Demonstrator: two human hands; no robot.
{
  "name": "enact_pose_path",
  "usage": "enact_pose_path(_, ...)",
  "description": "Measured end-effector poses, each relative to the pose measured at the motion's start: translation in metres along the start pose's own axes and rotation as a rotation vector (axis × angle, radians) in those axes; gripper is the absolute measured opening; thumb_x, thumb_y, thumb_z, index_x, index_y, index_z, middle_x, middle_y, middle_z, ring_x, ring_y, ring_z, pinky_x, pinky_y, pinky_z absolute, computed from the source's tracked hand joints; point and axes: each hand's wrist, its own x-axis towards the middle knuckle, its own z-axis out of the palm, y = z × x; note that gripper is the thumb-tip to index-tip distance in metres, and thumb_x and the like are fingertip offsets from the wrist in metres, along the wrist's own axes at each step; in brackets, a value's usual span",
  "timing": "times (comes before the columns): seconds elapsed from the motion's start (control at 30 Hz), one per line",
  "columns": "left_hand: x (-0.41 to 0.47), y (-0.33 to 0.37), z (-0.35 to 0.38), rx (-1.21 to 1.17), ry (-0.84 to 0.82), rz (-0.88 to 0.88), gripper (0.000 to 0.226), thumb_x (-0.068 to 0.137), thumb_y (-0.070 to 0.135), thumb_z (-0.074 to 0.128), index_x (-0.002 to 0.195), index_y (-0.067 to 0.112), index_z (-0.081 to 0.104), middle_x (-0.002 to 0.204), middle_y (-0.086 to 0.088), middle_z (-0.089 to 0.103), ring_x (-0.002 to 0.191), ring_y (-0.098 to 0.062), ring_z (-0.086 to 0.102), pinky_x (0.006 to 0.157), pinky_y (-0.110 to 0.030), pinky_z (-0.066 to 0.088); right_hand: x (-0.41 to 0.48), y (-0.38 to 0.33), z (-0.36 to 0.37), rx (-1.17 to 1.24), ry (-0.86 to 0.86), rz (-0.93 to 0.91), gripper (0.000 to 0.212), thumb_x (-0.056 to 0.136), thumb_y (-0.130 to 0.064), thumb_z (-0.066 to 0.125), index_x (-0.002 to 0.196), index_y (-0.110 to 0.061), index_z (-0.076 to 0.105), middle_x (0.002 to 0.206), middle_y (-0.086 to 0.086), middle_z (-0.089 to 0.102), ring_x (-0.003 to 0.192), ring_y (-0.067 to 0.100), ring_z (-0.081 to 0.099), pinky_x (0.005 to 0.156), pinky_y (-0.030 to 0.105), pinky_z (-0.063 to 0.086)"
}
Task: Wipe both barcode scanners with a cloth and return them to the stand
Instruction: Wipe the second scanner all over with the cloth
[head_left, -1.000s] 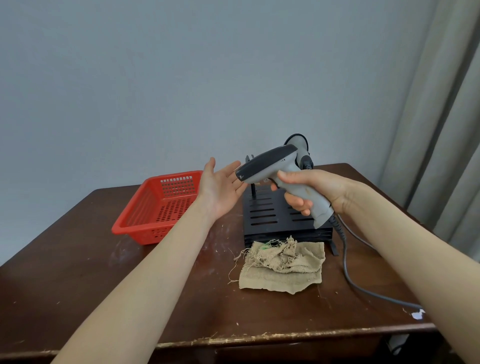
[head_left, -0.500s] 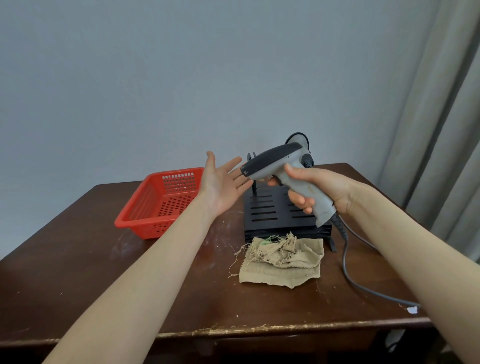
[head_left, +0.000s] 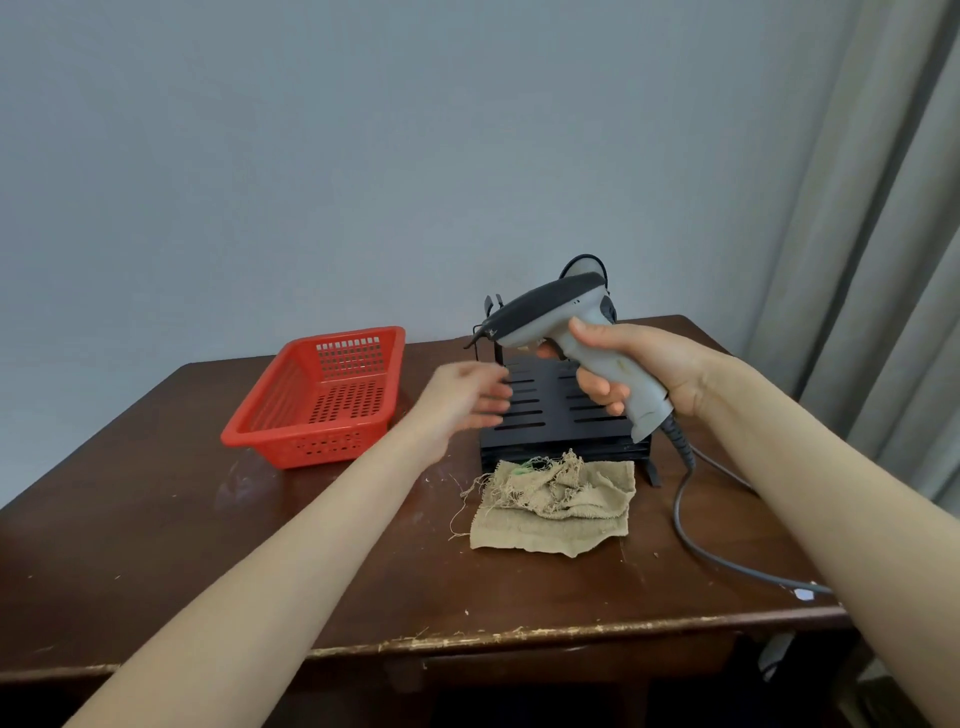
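Note:
My right hand (head_left: 641, 371) grips the handle of a grey and black barcode scanner (head_left: 550, 312), held in the air above the black slotted stand (head_left: 540, 415). Its nose points left. My left hand (head_left: 465, 397), blurred, hovers palm down with relaxed fingers over the stand's left edge and holds nothing. A frayed beige cloth (head_left: 556, 512) lies crumpled on the table just in front of the stand. A second scanner (head_left: 584, 265) shows only as a rounded top behind the held one. The scanner's grey cable (head_left: 691, 530) trails off to the right.
A red perforated basket (head_left: 322, 395) sits at the back left of the dark wooden table (head_left: 208, 545). Grey curtains (head_left: 883, 260) hang at the right. The table's front edge is worn.
My left hand has turned from palm up beside the scanner's nose to palm down and dropped lower, toward the stand. The scanner stays in my right hand, raised slightly.

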Motion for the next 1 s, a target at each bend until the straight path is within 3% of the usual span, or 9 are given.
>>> enact_pose_path(0.1,-0.017,-0.017,0.01,0.52,-0.146,0.242,0.018,0.084,0.024,0.066,0.101,0.019,0.065,0.093,0.004,0.066,0.083,-0.008,0.062,0.077,-0.025,0.052,-0.002,0.001,-0.005,0.063,0.021,-0.008,0.053,0.078,-0.051,0.059,0.112,-0.011,0.063,0.052,0.0,0.045,0.037,0.007,0.037,0.04,0.019,0.038)
enact_pose_path(0.17,-0.027,-0.023,0.018,0.772,-0.264,0.358,0.037,0.075,0.035,0.074,0.107,0.025,0.059,0.104,0.009,0.061,0.096,-0.005,0.055,0.081,-0.019,0.044,-0.001,0.003,-0.007,0.094,0.031,-0.011,0.051,0.08,-0.05,0.056,0.112,-0.011,0.064,0.054,0.001,0.045,0.037,0.006,0.037,0.04,0.019,0.039)
enact_pose_path(0.33,-0.028,-0.049,0.035,1.25,-0.508,0.556,0.092,0.062,0.059,0.075,0.14,0.038,0.03,0.138,0.008,0.034,0.121,-0.01,0.031,0.102,-0.029,0.029,0.001,0.007,-0.007,0.131,0.071,0.005,0.05,0.079,-0.052,0.059,0.106,-0.011,0.064,0.055,0.002,0.049,0.037,0.007,0.039,0.039,0.018,0.041)
enact_pose_path(0.43,-0.027,-0.056,0.035,1.224,-0.499,0.533,0.081,0.069,0.055,0.071,0.139,0.037,0.033,0.138,0.009,0.03,0.119,-0.011,0.037,0.096,-0.026,0.036,-0.001,0.008,-0.008,0.141,0.086,0.018,0.048,0.078,-0.052,0.059,0.103,-0.012,0.064,0.057,0.003,0.05,0.037,0.007,0.039,0.039,0.018,0.041)
enact_pose_path(0.57,-0.03,-0.055,0.032,1.26,-0.463,0.596,0.055,0.082,0.032,0.057,0.136,0.029,0.044,0.13,0.009,0.034,0.086,-0.009,0.049,0.072,-0.024,0.045,-0.001,0.011,-0.009,0.165,0.103,0.039,0.045,0.078,-0.051,0.06,0.101,-0.013,0.064,0.059,0.004,0.052,0.037,0.007,0.039,0.039,0.018,0.041)
enact_pose_path(0.67,-0.03,-0.057,0.032,1.193,-0.372,0.606,0.041,0.089,0.02,0.047,0.129,0.023,0.053,0.123,0.006,0.047,0.091,-0.012,0.054,0.077,-0.029,0.047,-0.002,0.014,-0.01,0.19,0.113,0.055,0.041,0.078,-0.048,0.061,0.1,-0.013,0.063,0.062,0.006,0.053,0.038,0.008,0.04,0.039,0.018,0.042)
enact_pose_path(0.77,-0.026,-0.054,0.031,1.019,-0.273,0.537,0.024,0.091,0.01,0.044,0.106,0.015,0.063,0.097,0.002,0.058,0.086,-0.012,0.055,0.077,-0.026,0.043,-0.001,0.015,-0.01,0.212,0.121,0.069,0.042,0.077,-0.044,0.063,0.103,-0.011,0.06,0.063,0.005,0.055,0.038,0.007,0.041,0.039,0.018,0.043)
enact_pose_path(0.87,-0.02,-0.045,0.022,0.82,-0.165,0.413,0.021,0.09,0.01,0.048,0.071,0.017,0.049,0.066,0.003,0.05,0.062,-0.011,0.046,0.064,-0.03,0.037,0.001,0.015,-0.011,0.246,0.14,0.059,0.044,0.076,-0.038,0.065,0.107,-0.009,0.058,0.063,0.005,0.055,0.038,0.006,0.042,0.039,0.017,0.042)
enact_pose_path(1.0,-0.013,-0.023,0.002,0.457,0.048,0.294,0.015,0.09,0.013,0.05,0.089,0.009,0.065,0.087,-0.009,0.069,0.081,-0.021,0.063,0.075,-0.035,0.047,0.005,0.013,-0.013,0.325,0.177,0.01,0.022,0.086,-0.022,0.06,0.103,-0.009,0.06,0.062,0.003,0.051,0.041,0.006,0.039,0.041,0.018,0.043)
